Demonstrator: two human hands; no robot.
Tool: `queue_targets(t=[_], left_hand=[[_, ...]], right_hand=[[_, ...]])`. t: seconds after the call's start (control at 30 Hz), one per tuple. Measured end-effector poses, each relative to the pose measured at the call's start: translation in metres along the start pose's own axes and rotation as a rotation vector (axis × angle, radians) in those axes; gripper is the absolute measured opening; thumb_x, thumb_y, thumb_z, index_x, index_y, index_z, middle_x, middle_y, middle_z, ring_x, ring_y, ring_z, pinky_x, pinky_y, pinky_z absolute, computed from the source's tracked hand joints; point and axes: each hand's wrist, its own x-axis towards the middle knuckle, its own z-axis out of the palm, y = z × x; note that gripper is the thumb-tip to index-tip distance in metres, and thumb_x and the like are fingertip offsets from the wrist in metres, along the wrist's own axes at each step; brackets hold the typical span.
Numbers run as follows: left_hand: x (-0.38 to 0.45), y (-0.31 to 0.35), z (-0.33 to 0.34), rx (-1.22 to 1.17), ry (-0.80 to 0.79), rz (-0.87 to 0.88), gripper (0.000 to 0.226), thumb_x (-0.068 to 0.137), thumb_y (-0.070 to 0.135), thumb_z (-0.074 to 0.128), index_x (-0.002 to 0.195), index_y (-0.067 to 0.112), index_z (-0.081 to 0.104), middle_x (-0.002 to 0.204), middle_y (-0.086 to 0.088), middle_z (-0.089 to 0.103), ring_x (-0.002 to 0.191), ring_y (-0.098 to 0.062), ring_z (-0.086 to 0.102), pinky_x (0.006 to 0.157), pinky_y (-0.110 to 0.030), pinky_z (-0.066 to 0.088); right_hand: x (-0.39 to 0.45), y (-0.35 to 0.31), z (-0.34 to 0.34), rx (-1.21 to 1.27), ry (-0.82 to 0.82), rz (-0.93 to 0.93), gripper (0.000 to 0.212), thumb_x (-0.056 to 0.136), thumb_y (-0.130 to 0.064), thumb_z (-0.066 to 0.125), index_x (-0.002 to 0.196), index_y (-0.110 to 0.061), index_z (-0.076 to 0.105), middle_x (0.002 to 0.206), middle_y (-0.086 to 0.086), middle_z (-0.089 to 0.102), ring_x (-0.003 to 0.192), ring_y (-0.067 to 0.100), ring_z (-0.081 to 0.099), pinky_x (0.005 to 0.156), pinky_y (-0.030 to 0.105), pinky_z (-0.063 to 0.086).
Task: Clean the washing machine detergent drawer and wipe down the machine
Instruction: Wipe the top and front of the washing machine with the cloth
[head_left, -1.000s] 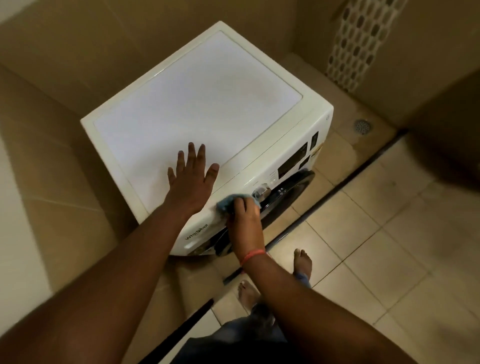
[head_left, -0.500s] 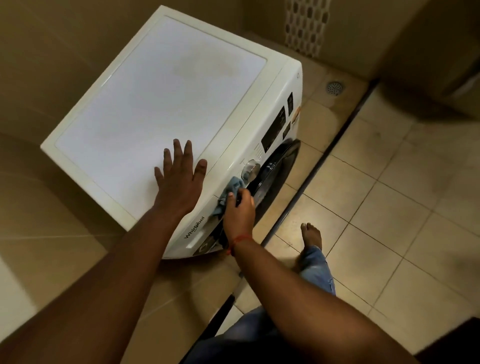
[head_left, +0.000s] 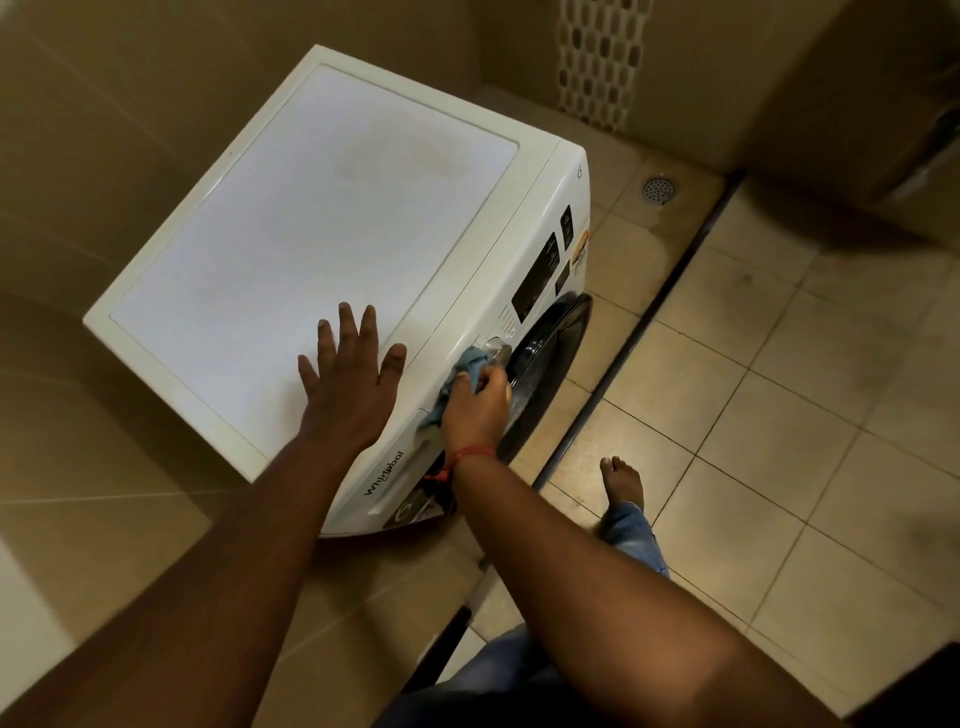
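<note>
Left hand (head_left: 349, 387) flat, fingers spread on washing machine (head_left: 311, 234) top; right hand (head_left: 475, 408) pinching blue cloth (head_left: 460, 384) vs front panel, right by dial (head_left: 497, 349).

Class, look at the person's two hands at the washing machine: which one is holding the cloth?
The right hand, with the red thread at its wrist, grips the blue cloth against the machine's front panel beside the dial. The left hand lies flat, fingers spread, on the lid.

Left hand (head_left: 349, 387) flat on washing machine (head_left: 322, 218); right hand (head_left: 475, 405) presses blue cloth (head_left: 462, 374) beside dial (head_left: 496, 349).
</note>
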Motion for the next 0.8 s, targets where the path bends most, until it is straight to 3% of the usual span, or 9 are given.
queue_targets(t=[0.13, 0.27, 0.4, 0.53, 0.6, 0.8], left_hand=[[-0.001, 0.003, -0.001, -0.006, -0.02, -0.037, 0.082, 0.085, 0.064, 0.002, 0.157, 0.024, 0.0, 0.164, -0.004, -0.01, 0.15, -0.029, -0.01, 0.118, -0.058, 0.0], [-0.004, 0.003, -0.002, -0.002, -0.019, -0.049, 0.08, 0.087, 0.064, 0.002, 0.156, 0.024, 0.0, 0.164, -0.004, -0.01, 0.15, -0.028, -0.011, 0.118, -0.058, 0.0], [-0.006, 0.003, -0.004, -0.031, -0.003, -0.069, 0.08, 0.088, 0.064, 0.003, 0.157, 0.023, 0.002, 0.164, -0.005, -0.009, 0.151, -0.029, -0.009, 0.117, -0.059, 0.001], [-0.008, 0.01, 0.002, -0.04, -0.018, -0.09, 0.081, 0.087, 0.064, 0.003, 0.156, 0.023, 0.001, 0.164, -0.005, -0.009, 0.15, -0.029, -0.01, 0.118, -0.059, 0.0], [-0.01, 0.015, 0.004, -0.023, -0.027, -0.077, 0.081, 0.086, 0.064, 0.003, 0.156, 0.023, 0.001, 0.164, -0.005, -0.01, 0.15, -0.029, -0.01, 0.118, -0.059, 0.001], [-0.009, 0.027, 0.001, -0.03, -0.014, -0.049, 0.083, 0.085, 0.065, 0.001, 0.156, 0.024, 0.0, 0.164, -0.005, -0.01, 0.15, -0.029, -0.01, 0.117, -0.059, 0.0]], right_hand=[[-0.028, -0.001, 0.006, -0.137, -0.107, -0.169, 0.019, 0.096, -0.023, 0.056, 0.113, -0.013, 0.055, 0.124, 0.0, 0.047, 0.105, 0.016, 0.055, 0.093, 0.027, 0.049], [-0.005, -0.029, 0.002, -0.128, -0.095, -0.204, 0.018, 0.095, -0.023, 0.058, 0.11, -0.014, 0.052, 0.12, -0.002, 0.045, 0.101, 0.015, 0.055, 0.087, 0.026, 0.051], [0.028, -0.052, -0.002, -0.164, -0.001, -0.208, 0.025, 0.097, -0.024, 0.053, 0.118, -0.01, 0.05, 0.125, 0.003, 0.045, 0.103, 0.02, 0.056, 0.089, 0.036, 0.054], [0.011, -0.029, 0.001, -0.265, -0.149, -0.241, 0.034, 0.095, -0.017, 0.055, 0.127, -0.015, 0.044, 0.132, 0.003, 0.036, 0.11, 0.019, 0.053, 0.095, 0.03, 0.051], [0.013, -0.025, 0.0, -0.302, -0.177, -0.257, 0.034, 0.094, -0.016, 0.056, 0.125, -0.013, 0.044, 0.13, 0.005, 0.036, 0.112, 0.022, 0.052, 0.097, 0.034, 0.05], [0.075, -0.073, -0.011, -0.274, -0.049, -0.189, 0.041, 0.097, -0.024, 0.053, 0.131, -0.005, 0.041, 0.13, 0.011, 0.044, 0.11, 0.027, 0.055, 0.093, 0.041, 0.052]])
